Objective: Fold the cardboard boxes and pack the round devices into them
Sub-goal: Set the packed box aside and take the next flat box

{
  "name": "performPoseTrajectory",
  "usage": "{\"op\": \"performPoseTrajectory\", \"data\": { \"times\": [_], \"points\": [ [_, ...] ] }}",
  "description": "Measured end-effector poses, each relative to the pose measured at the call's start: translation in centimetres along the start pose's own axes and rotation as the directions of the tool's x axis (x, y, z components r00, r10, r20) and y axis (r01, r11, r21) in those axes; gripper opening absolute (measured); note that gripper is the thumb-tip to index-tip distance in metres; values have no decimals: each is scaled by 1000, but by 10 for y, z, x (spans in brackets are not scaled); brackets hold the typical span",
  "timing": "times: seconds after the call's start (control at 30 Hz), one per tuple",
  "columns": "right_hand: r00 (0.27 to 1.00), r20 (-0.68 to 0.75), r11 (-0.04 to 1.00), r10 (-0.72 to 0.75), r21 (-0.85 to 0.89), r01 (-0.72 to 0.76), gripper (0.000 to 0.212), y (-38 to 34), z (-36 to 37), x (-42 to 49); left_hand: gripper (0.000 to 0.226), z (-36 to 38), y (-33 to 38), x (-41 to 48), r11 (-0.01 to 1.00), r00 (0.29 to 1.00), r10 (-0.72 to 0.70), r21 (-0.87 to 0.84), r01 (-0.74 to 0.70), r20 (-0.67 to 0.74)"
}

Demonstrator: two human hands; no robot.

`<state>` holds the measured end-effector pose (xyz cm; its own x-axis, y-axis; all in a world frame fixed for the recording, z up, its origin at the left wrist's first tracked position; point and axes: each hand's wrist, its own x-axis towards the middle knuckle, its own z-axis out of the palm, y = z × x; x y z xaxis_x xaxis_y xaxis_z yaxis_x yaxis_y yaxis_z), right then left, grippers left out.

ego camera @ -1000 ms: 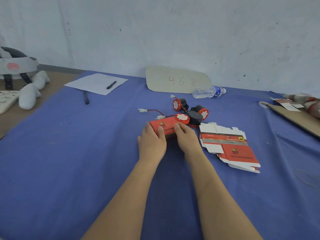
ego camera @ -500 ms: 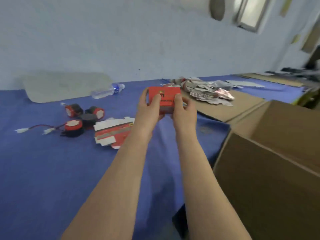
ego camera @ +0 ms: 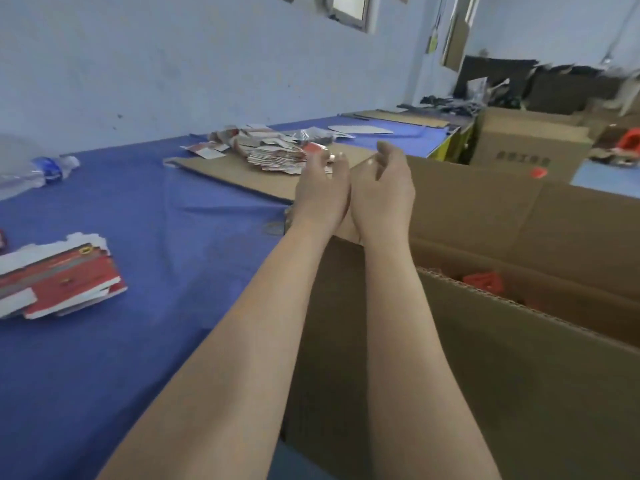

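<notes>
Over carton edge (ego camera: pixel 450 275) — both hands (ego camera: pixel 323 188) empty

— Where's the big carton (ego camera: pixel 485 358)?
— Right of the worktop (ego camera: pixel 166 244). The flat boxes (ego camera: pixel 59 278) lie at its left, the water bottle (ego camera: pixel 31 171) behind, the paper pile (ego camera: pixel 270 150) farther along.

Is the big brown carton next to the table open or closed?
Open. The big brown carton has its flaps standing up, and red items show inside.

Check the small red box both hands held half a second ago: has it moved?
Yes. It has left the hands: left hand and right hand are empty, raised beside the large open carton; where it landed cannot be told.
</notes>
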<state>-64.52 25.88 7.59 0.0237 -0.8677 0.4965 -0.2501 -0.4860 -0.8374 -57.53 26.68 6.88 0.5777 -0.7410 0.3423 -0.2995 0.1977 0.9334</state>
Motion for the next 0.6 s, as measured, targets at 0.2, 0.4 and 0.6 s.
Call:
{"op": "performPoseTrajectory", "data": {
  "times": [0.2, 0.4, 0.6],
  "points": [
    [900, 434, 942, -42, 317, -109, 29, -40, 133, -70, 23, -154, -59, 7, 966, 877, -115, 151, 207, -466],
    [621, 782, 999, 54, -38, -38, 22, -35, 246, -141, 50, -288, -120, -31, 760, 622, -336, 187, 622, -707],
    [601, 790, 965, 120, -235, 116, 28, -38, 296, -168, 38, -327, -146, -41, 753, 613, -450, 93, 651, -650]
  ]
}}
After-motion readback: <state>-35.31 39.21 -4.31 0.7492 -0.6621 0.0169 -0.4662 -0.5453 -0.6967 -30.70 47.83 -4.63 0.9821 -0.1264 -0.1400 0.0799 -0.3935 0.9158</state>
